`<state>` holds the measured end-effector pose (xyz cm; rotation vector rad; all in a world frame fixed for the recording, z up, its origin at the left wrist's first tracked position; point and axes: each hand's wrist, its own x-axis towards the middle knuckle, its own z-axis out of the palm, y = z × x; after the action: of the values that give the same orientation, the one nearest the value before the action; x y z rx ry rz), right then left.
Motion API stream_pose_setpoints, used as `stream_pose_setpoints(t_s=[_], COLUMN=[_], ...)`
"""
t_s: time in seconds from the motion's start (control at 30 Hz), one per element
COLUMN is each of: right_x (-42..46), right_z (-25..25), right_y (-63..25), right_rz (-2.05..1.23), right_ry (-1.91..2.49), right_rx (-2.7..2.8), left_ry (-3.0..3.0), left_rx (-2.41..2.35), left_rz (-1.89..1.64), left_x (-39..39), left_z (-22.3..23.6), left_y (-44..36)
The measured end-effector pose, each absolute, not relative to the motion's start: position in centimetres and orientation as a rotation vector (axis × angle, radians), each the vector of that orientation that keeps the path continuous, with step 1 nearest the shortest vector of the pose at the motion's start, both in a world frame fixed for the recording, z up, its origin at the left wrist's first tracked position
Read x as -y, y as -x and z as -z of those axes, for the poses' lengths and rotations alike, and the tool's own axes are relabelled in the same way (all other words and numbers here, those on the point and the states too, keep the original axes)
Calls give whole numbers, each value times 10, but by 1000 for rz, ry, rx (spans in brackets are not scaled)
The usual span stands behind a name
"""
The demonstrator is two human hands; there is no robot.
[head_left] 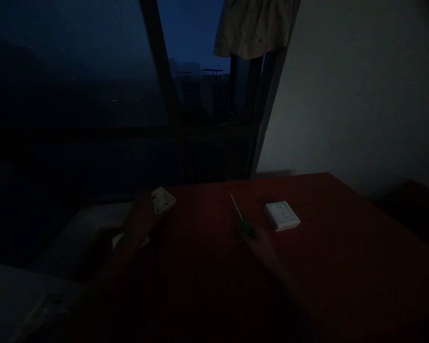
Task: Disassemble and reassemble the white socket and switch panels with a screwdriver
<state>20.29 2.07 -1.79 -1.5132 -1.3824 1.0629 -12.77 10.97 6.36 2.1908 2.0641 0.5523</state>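
Note:
In dim light, my right hand [259, 243] is closed around the green handle of a screwdriver [247, 227], whose thin metal shaft points away towards the window. To its right, a white wall socket [283, 216] lies face up on the table, its slots visible. My left hand [142, 212] grips the left side of a white square socket piece [163, 200] with dark openings, near the table's far left edge. Its fingers are partly lost in shadow. Beneath my left wrist lies another white piece [143, 242], mostly covered by the forearm.
The reddish-brown table [207, 252] reaches to the window frame [175, 128] and a pale wall [350, 95] at right. A short curtain [255, 28] hangs above. Some pale thing [17, 295] at lower left is too dark to make out.

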Motion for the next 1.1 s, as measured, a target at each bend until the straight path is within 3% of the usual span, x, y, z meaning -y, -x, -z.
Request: stream_pose_setpoints(t_s=[0.3, 0.43, 0.73, 1.1], right_x=[-18, -7, 14, 15], right_z=[15, 13, 19, 17], right_y=[-211, -216, -215, -218], right_rz=[-919, -830, -792, -824], right_ry=[1557, 1595, 1662, 1658], right_rx=[1395, 1415, 1479, 1502], left_ry=[-2419, -2334, -2271, -2274], left_rx=[-1401, -1366, -1201, -1376], left_rz=[-471, -336, -390, -397], left_x=[-46, -20, -11, 6], left_z=[-29, -18, -2, -13], left_y=[7, -16, -15, 22])
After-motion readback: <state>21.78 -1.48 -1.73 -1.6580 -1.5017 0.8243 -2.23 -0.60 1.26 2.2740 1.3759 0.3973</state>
